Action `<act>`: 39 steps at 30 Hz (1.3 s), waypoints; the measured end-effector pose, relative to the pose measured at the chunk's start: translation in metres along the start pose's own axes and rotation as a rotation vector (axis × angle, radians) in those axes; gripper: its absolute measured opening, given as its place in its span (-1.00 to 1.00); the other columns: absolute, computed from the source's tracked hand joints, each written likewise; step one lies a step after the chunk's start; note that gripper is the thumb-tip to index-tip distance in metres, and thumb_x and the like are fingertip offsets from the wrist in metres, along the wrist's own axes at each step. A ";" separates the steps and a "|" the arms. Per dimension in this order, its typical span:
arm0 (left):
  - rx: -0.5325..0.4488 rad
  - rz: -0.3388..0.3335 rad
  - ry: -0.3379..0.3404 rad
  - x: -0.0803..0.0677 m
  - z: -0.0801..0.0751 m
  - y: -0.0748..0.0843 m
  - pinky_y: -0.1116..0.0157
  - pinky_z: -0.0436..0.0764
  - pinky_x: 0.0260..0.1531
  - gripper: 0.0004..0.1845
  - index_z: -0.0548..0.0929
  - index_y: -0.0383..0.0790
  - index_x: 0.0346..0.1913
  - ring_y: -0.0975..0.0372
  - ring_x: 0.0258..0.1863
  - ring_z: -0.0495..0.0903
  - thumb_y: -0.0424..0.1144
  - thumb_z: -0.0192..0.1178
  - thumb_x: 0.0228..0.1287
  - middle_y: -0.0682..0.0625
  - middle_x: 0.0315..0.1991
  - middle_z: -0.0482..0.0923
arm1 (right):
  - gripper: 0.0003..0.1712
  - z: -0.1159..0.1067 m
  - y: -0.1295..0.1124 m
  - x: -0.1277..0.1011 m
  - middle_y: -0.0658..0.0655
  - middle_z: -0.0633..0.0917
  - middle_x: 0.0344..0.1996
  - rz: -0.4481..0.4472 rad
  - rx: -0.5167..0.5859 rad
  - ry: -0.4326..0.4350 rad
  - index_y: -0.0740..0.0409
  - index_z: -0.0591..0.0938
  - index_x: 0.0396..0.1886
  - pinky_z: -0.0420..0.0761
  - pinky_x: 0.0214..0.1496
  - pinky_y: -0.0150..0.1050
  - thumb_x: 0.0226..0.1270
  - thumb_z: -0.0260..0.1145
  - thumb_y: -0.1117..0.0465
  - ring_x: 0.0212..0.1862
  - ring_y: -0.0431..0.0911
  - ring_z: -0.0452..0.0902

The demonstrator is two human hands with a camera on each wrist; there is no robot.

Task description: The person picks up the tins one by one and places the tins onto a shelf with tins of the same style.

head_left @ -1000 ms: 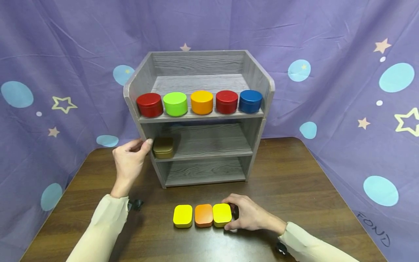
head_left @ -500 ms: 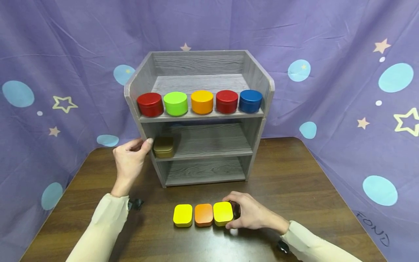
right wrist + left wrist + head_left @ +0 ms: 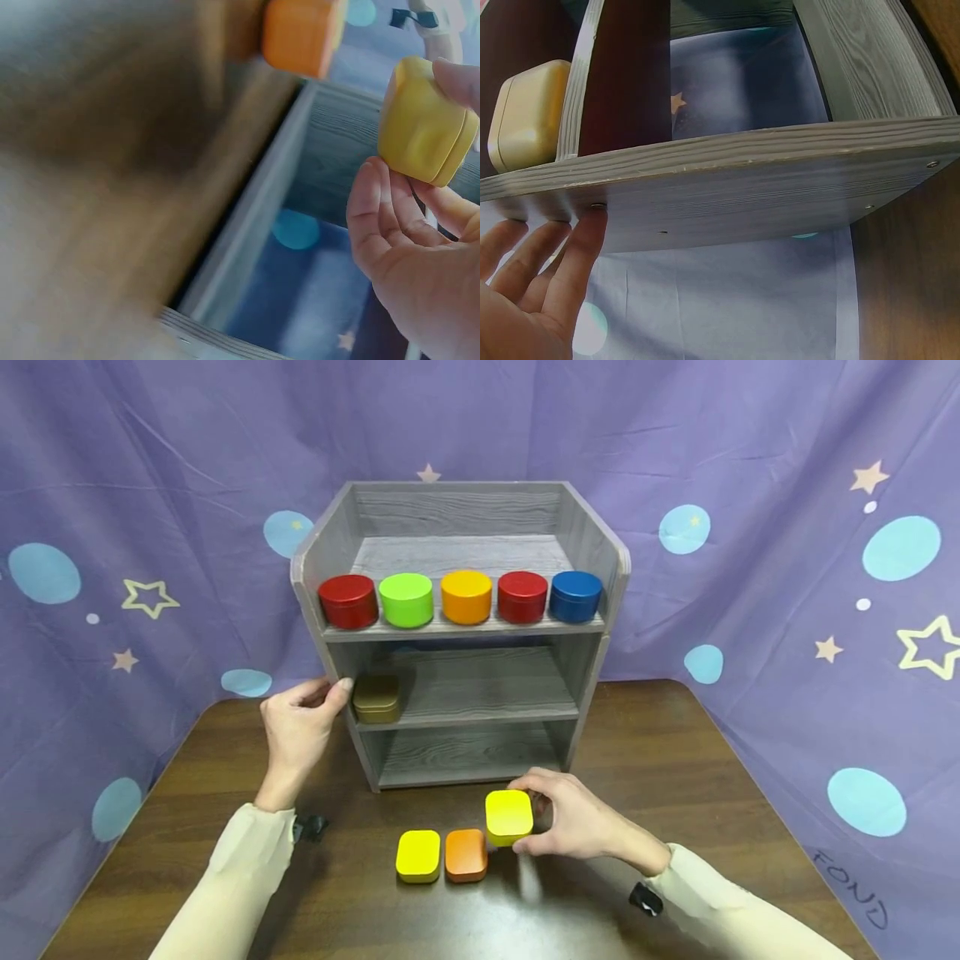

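Observation:
My right hand [image 3: 581, 817] pinches a yellow rounded-square tin [image 3: 509, 817] between thumb and fingers, holding it above the table in front of the shelf. The right wrist view shows this tin [image 3: 424, 127] side-on. Left of it, another yellow tin [image 3: 418, 857] and an orange tin [image 3: 466, 856] stand side by side on the table. My left hand [image 3: 298, 722] touches the left side panel of the grey shelf unit [image 3: 457, 772]; in the left wrist view its straight fingers [image 3: 581, 262] rest against the panel's outer face. A gold tin [image 3: 377, 700] stands just inside, on the middle shelf.
Along the top shelf's front edge stand a red tin [image 3: 348, 603], a green tin [image 3: 407, 602], an orange-yellow tin [image 3: 467, 598], another red tin [image 3: 522, 598] and a blue tin [image 3: 576, 597]. A purple curtain [image 3: 465, 418] hangs around the brown table [image 3: 675, 760].
My right hand has lifted the right-hand yellow tin off the table and moved it toward the shelf, away from the orange tin. My left hand has stayed at the side panel.

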State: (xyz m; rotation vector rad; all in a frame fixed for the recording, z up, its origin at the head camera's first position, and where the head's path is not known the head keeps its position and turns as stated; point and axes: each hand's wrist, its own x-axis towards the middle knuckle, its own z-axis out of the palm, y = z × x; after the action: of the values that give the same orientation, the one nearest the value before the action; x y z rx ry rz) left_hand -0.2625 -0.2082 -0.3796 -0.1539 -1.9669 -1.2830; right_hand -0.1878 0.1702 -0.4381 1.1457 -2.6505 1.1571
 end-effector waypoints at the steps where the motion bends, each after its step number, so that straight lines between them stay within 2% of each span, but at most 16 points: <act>1: -0.002 0.002 -0.001 0.000 0.000 0.000 0.73 0.48 -0.40 -0.78 0.88 -0.48 -0.28 0.77 -0.49 0.55 -0.30 0.55 0.22 0.76 -0.49 0.52 | -0.34 -0.003 -0.002 0.002 0.02 0.75 -0.12 -0.005 -0.002 0.004 0.15 0.72 0.15 0.70 -0.18 -0.32 0.00 0.75 0.19 -0.25 -0.10 0.61; 7: -0.002 0.022 -0.003 0.000 0.000 -0.003 0.72 0.48 -0.41 -0.79 0.87 -0.50 -0.28 0.77 -0.49 0.54 -0.33 0.54 0.23 0.76 -0.49 0.54 | -0.31 -0.026 -0.015 0.025 0.03 0.75 -0.06 -0.002 -0.036 0.014 0.15 0.72 0.18 0.70 -0.11 -0.34 0.01 0.76 0.14 -0.17 -0.19 0.58; 15: 0.003 0.015 0.001 -0.002 -0.001 -0.001 0.73 0.47 -0.40 -0.79 0.88 -0.45 -0.29 0.76 -0.50 0.54 -0.30 0.55 0.20 0.74 -0.50 0.54 | -0.29 -0.045 -0.030 0.062 0.00 0.77 -0.03 0.014 -0.118 0.020 0.10 0.72 0.23 0.62 0.01 -0.25 0.07 0.71 -0.01 -0.07 -0.13 0.58; 17: 0.005 0.017 0.002 -0.003 -0.001 -0.001 0.73 0.48 -0.40 -0.80 0.89 -0.43 -0.29 0.76 -0.49 0.55 -0.30 0.56 0.20 0.54 -0.50 0.66 | -0.28 -0.048 -0.031 0.071 0.00 0.77 -0.02 0.016 -0.117 0.020 0.10 0.72 0.24 0.64 0.03 -0.23 0.08 0.69 -0.02 -0.06 -0.14 0.58; 19: 0.010 0.021 0.003 -0.003 -0.001 0.000 0.73 0.47 -0.40 -0.80 0.90 -0.42 -0.29 0.76 -0.50 0.55 -0.29 0.56 0.20 0.20 -0.48 0.79 | -0.28 -0.050 -0.031 0.079 0.01 0.77 -0.01 0.016 -0.110 0.021 0.11 0.71 0.25 0.66 0.07 -0.22 0.09 0.69 -0.02 -0.04 -0.14 0.60; 22: 0.018 0.026 0.008 -0.003 -0.001 0.001 0.72 0.46 -0.42 -0.80 0.90 -0.42 -0.28 0.76 -0.51 0.54 -0.29 0.56 0.20 -0.28 -0.42 0.81 | -0.28 -0.053 -0.033 0.091 0.03 0.78 -0.01 0.008 -0.100 0.019 0.13 0.70 0.26 0.70 0.08 -0.20 0.10 0.68 0.00 -0.04 -0.11 0.63; 23: 0.019 0.026 0.010 -0.002 -0.001 0.001 0.72 0.46 -0.42 -0.80 0.90 -0.42 -0.29 0.76 -0.51 0.54 -0.28 0.56 0.19 -0.29 -0.42 0.81 | -0.27 -0.054 -0.033 0.095 0.04 0.79 -0.01 0.005 -0.100 0.019 0.13 0.70 0.26 0.71 0.07 -0.19 0.09 0.69 0.00 -0.04 -0.11 0.64; 26: 0.013 0.019 0.011 -0.002 -0.001 0.001 0.71 0.46 -0.42 -0.79 0.90 -0.42 -0.29 0.75 -0.52 0.53 -0.28 0.56 0.20 0.19 -0.50 0.80 | -0.27 -0.056 -0.032 0.106 0.07 0.80 -0.01 -0.002 -0.096 0.008 0.15 0.70 0.26 0.73 0.05 -0.13 0.09 0.69 0.02 -0.05 -0.07 0.66; 28: 0.008 0.020 0.011 -0.001 -0.001 0.000 0.71 0.46 -0.42 -0.79 0.89 -0.44 -0.29 0.75 -0.51 0.53 -0.29 0.55 0.20 0.54 -0.52 0.67 | -0.27 -0.057 -0.031 0.114 0.08 0.81 0.01 -0.001 -0.098 -0.003 0.16 0.70 0.27 0.72 0.06 -0.13 0.10 0.69 0.03 -0.04 -0.07 0.66; 30: 0.001 0.021 0.012 -0.001 -0.001 0.000 0.72 0.46 -0.42 -0.79 0.88 -0.46 -0.30 0.75 -0.51 0.53 -0.30 0.55 0.21 0.76 -0.50 0.53 | -0.27 -0.058 -0.029 0.121 0.09 0.82 0.04 0.012 -0.101 -0.015 0.16 0.70 0.29 0.71 0.08 -0.11 0.12 0.69 0.03 -0.02 -0.05 0.67; 39: -0.010 0.020 0.018 -0.001 0.000 0.000 0.73 0.49 -0.39 -0.79 0.88 -0.46 -0.29 0.77 -0.49 0.56 -0.30 0.55 0.19 0.75 -0.48 0.53 | -0.19 -0.059 -0.027 0.146 0.12 0.80 0.14 0.129 -0.115 -0.076 0.12 0.64 0.41 0.70 0.23 -0.04 0.20 0.62 -0.08 0.08 0.00 0.68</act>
State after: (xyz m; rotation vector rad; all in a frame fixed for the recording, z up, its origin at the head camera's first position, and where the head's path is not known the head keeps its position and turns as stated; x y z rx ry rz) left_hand -0.2615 -0.2079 -0.3806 -0.1660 -1.9394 -1.2767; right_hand -0.2910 0.1061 -0.3350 1.0336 -2.8435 0.9817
